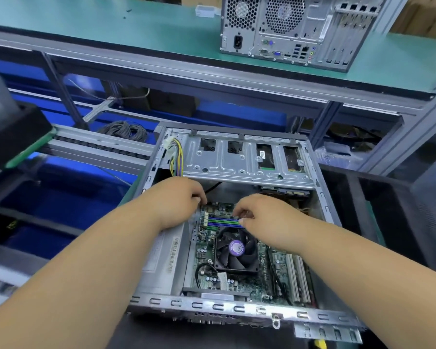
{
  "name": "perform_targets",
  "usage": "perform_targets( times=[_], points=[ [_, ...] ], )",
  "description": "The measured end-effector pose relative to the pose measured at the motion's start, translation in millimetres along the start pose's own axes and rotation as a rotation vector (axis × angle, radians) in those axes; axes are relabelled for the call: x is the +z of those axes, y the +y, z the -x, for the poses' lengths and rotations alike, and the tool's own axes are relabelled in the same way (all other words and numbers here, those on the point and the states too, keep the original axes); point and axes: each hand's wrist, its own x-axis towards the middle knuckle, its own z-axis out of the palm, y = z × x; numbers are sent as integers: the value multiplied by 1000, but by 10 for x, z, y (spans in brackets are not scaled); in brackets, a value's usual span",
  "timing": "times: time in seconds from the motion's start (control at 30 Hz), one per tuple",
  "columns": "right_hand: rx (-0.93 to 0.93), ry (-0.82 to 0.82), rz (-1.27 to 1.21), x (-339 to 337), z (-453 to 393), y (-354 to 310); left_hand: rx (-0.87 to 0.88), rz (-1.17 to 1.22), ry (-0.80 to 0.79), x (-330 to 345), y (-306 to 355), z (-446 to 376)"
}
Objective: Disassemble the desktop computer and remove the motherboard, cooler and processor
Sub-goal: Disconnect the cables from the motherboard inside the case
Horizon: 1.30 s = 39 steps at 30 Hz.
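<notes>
Two bare forearms reach into frame from the lower edge, both uncovered from elbow to wrist with no sleeve in sight. The left hand (176, 200) and right hand (264, 217) are ungloved, and no ring, watch or wristband shows on the sides facing the camera. The fingernails that show on the right hand are short and unpainted.

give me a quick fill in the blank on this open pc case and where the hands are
1. The cooler fan has a ____ sticker at its hub.
2. Both hands, left hand and right hand, work at the ends of the green and blue ____ slots.
3. The second computer stands on the ____ shelf above.
4. The motherboard is still ____ the open case.

Missing words: purple; memory; green; inside
</notes>
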Motion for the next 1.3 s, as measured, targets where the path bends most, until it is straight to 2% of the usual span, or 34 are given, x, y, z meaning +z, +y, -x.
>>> perform_targets(
  times=[0.3, 0.53, 0.6, 0.7, 0.77, 0.87, 0.97, 1.07, 1.2, 1.3],
  points=[
    [33, -57, -95, 127, -227, -45, -22, 76, 79, 76, -48, -32],
    [-25, -81, 68, 312, -469, -258, -46, 115, 20, 46, -50, -64],
    [20, -76, 74, 363, -562, -322, -50, 126, -5, 29, -44, -63],
    [107, -152, 36, 442, -647, -421, -71, 137, -13, -3, -29, -43],
    [99, -226, 57, 498, -645, -476, -85, 123, -19, -17, -14, -32],
    [29, -121, 231, 585, -634, -482, -104, 113, -19, -23, -4, -23],
    [-40, 0, 356, 654, -672, -472, -142, 208, -6, -35, -7, -42],
    [-104, 37, 428, 684, -687, -469, -172, 233, 2, -37, -3, -67],
    [-153, 100, 467, 705, -671, -448, -204, 90, -29, -26, 4, -87],
    [-183, 74, 426, 702, -649, -436, -236, 39, -77, -19, 14, -117]
  ],
)
